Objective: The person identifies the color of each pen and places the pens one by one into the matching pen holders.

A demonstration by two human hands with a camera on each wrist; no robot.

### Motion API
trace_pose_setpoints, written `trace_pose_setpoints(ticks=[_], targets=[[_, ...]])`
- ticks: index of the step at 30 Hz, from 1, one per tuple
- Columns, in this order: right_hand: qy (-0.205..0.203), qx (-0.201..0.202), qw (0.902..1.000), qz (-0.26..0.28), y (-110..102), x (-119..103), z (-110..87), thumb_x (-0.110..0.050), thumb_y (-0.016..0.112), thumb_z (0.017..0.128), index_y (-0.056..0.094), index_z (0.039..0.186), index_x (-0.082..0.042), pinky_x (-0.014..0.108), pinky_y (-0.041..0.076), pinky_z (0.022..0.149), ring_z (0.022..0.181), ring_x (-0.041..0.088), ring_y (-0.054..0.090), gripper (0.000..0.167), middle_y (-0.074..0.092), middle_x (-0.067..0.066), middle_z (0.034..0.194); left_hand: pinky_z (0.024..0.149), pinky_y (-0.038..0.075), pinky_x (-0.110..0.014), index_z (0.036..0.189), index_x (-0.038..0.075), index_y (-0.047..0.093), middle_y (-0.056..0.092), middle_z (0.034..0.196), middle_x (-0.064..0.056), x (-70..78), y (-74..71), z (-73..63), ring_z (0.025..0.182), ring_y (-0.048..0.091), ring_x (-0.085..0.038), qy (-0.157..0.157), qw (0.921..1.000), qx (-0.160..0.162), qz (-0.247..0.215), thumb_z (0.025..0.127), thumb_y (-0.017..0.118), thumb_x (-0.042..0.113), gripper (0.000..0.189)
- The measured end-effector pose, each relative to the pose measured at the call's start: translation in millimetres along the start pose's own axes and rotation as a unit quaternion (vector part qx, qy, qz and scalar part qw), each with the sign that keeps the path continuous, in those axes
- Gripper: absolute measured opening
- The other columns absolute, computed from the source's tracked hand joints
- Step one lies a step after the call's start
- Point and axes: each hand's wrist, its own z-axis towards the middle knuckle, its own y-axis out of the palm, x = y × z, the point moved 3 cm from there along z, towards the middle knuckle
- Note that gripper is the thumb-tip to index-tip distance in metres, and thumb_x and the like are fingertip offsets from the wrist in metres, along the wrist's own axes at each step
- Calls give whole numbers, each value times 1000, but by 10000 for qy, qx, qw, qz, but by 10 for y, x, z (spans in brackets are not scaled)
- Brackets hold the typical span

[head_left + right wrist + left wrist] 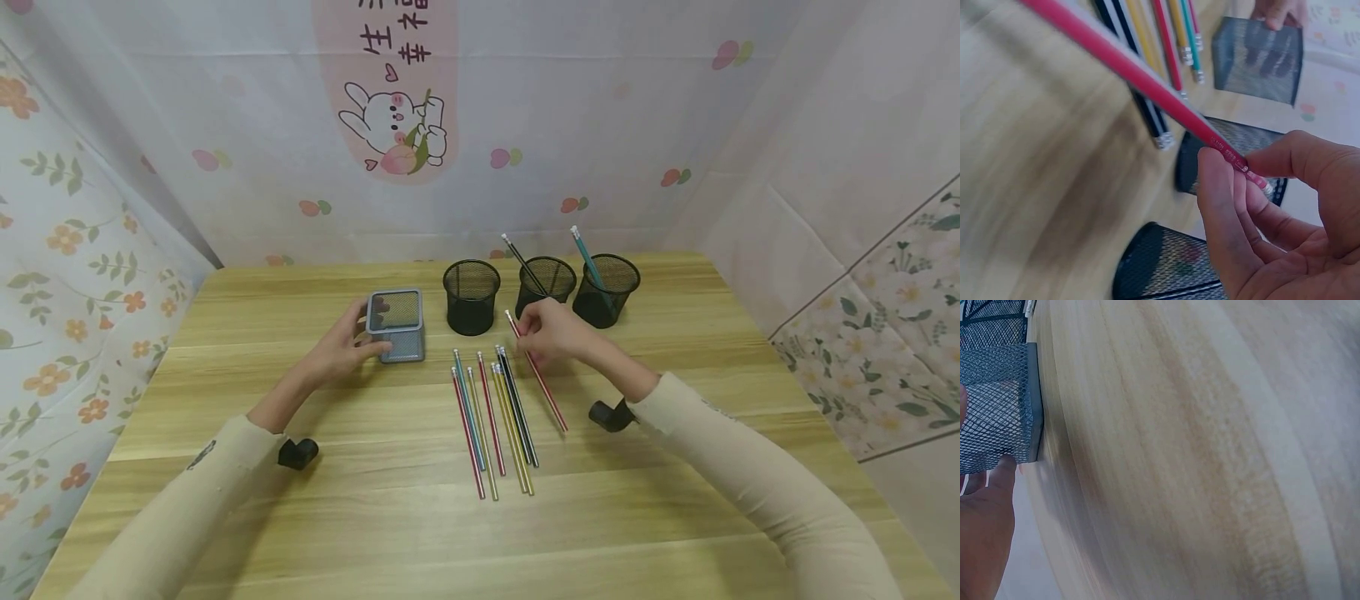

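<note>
My left hand [336, 348] holds a grey square mesh pencil holder [405, 343], thumb at its front and fingers around the left side. That holder [994, 419] is cut off by the edge of the left wrist view. Between thumb and fingers, my right hand [553, 329] pinches a red pencil [546, 388] near its eraser end. The pencil [1129, 75] slants across the right wrist view. Left of this hand, several red, teal, yellow and black pencils [491, 425] lie side by side on the table.
Three round black mesh cups stand in a row behind the pencils: a left cup [471, 304], a middle cup [558, 279] with a black pencil [525, 265], and a right cup [622, 287] with a teal pencil [587, 255]. A patterned curtain [247, 167] hangs behind the wooden table [360, 517].
</note>
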Motion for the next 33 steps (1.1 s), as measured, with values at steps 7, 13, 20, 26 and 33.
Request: trace_pose_setpoints(ticks=[7, 13, 20, 26, 33], targets=[[-743, 239, 9969, -61, -116, -105, -11, -2, 66, 90, 66, 95, -1, 36, 54, 69, 73, 25, 65, 5, 67, 7, 81, 115, 30, -55, 152, -4, 24, 31, 153, -26, 9, 3, -8, 142, 29, -50, -10, 10000, -8, 30, 97, 66, -2, 70], [-1074, 339, 9916, 634, -169, -199, -28, 3, 60, 93, 63, 99, 3, 49, 61, 65, 72, 37, 67, 7, 65, 14, 83, 115, 30, -55, 152, -5, 23, 30, 153, -27, 29, 6, -12, 142, 29, -50, -44, 10000, -2, 60, 97, 66, -2, 70], [-1766, 835, 9768, 879, -198, -295, -4, 3, 61, 96, 63, 100, 1, 48, 62, 68, 77, 27, 66, 6, 65, 13, 88, 113, 33, -55, 152, -4, 24, 30, 154, -26, 13, 9, -6, 141, 30, -50, -45, 10000, 8, 47, 97, 67, -3, 70], [-2243, 1329, 9622, 787, -243, -367, 5, 2, 63, 97, 65, 104, 1, 36, 60, 68, 76, 25, 67, 7, 67, 11, 91, 112, 36, -54, 151, -4, 25, 30, 154, -25, 6, 16, -6, 140, 33, -49, -2, 10000, -17, -73, 96, 67, -4, 69], [-2793, 1935, 9375, 755, -297, -585, -65, 12, 62, 95, 63, 105, 9, 31, 55, 71, 81, 31, 65, 11, 65, 21, 93, 114, 32, -55, 151, -4, 25, 31, 153, -26, 5, 10, -8, 140, 32, -50, 23, 10000, 9, 29, 97, 67, -3, 69]])
